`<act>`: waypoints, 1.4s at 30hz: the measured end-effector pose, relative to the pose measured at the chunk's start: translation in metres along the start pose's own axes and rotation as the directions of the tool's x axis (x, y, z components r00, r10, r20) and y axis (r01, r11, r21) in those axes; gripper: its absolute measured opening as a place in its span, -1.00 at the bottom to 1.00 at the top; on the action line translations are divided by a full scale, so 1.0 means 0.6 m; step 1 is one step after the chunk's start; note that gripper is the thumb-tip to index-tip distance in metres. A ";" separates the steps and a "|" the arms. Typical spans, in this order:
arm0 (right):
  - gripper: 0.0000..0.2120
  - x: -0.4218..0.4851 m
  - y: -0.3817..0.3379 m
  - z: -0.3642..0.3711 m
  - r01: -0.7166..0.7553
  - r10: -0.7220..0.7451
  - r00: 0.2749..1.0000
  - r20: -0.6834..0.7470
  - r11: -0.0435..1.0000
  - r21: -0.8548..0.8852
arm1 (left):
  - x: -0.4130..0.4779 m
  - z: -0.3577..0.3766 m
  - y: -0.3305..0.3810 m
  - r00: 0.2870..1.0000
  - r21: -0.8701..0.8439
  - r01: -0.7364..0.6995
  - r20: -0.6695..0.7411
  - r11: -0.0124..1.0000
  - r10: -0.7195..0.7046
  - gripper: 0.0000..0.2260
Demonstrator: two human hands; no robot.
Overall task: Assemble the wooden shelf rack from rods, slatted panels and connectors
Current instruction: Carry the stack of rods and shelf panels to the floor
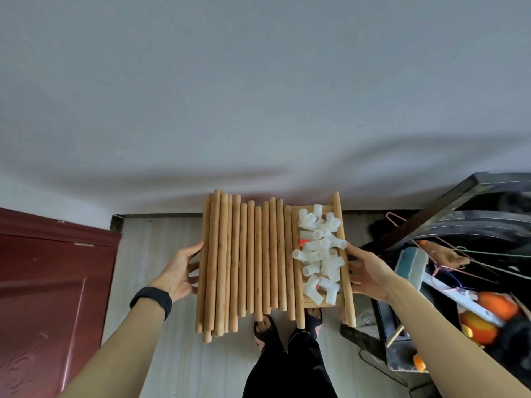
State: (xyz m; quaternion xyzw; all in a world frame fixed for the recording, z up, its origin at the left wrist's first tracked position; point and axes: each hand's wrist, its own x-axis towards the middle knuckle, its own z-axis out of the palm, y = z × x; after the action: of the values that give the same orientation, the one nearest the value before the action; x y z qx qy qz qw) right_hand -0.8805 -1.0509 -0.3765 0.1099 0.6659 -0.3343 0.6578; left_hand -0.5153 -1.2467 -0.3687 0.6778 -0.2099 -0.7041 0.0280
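Nothing assembled yet. Panel (335, 202) held up as tray: left hand (179, 268) grips its left edge, right hand (365, 271) grips its right edge. Loose rods (247, 262) lie side by side across panel. Connectors (319, 251) heaped along right edge. All joining left, looks like: rods into connectors, panels mounted.

I see a room in a home: a dark red door (43, 282), pale plank floor (161, 254), plain white wall (258, 110), wire clothes hangers (448, 254) among household clutter.
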 end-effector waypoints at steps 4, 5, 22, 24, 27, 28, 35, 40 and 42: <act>-0.36 -0.150 -0.001 -0.013 0.084 -0.083 0.996 -0.014 0.993 0.081 | -0.125 0.024 0.061 0.995 0.081 -0.065 0.083 0.995 0.058 -0.44; -0.35 -0.189 0.004 -0.021 0.104 -0.101 0.995 -0.026 0.989 0.105 | -0.153 0.031 0.073 0.992 0.109 -0.083 0.103 0.991 0.072 -0.45; -0.35 -0.617 0.377 -0.302 0.420 -0.212 0.878 -0.430 0.770 0.480 | -0.486 0.459 0.011 0.850 0.626 -0.360 0.525 0.691 -0.032 -0.52; -0.37 -0.663 0.450 -0.336 0.460 -0.207 0.853 -0.479 0.731 0.504 | -0.518 0.521 -0.047 0.827 0.665 -0.393 0.557 0.635 -0.073 -0.53; -0.38 -0.726 0.581 -0.388 0.510 -0.181 0.824 -0.536 0.649 0.565 | -0.579 0.607 -0.164 0.792 0.717 -0.414 0.587 0.561 -0.166 -0.64; -0.42 -0.745 0.627 -0.405 0.522 -0.166 0.816 -0.554 0.623 0.583 | -0.599 0.631 -0.204 0.786 0.730 -0.425 0.590 0.534 -0.181 -0.66; -0.54 -0.885 0.945 -0.501 0.634 -0.077 0.726 -0.684 0.460 0.622 | -0.728 0.781 -0.500 0.742 0.785 -0.536 0.613 0.309 -0.272 -0.49; -0.54 -0.984 1.111 -0.558 0.688 0.015 0.662 -0.749 0.385 0.616 | -0.837 0.879 -0.699 0.715 0.781 -0.597 0.622 0.186 -0.319 -0.56; -0.54 -1.011 1.175 -0.581 0.704 0.069 0.641 -0.764 0.345 0.621 | -0.868 0.921 -0.774 0.705 0.778 -0.613 0.617 0.135 -0.350 -0.55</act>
State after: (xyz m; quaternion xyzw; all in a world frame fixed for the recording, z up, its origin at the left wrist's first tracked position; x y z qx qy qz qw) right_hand -0.6799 -0.1369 -0.0434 0.4073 0.5753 -0.7007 0.1100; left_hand -0.8937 -0.5132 -0.0365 0.1810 -0.6737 -0.5738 -0.4292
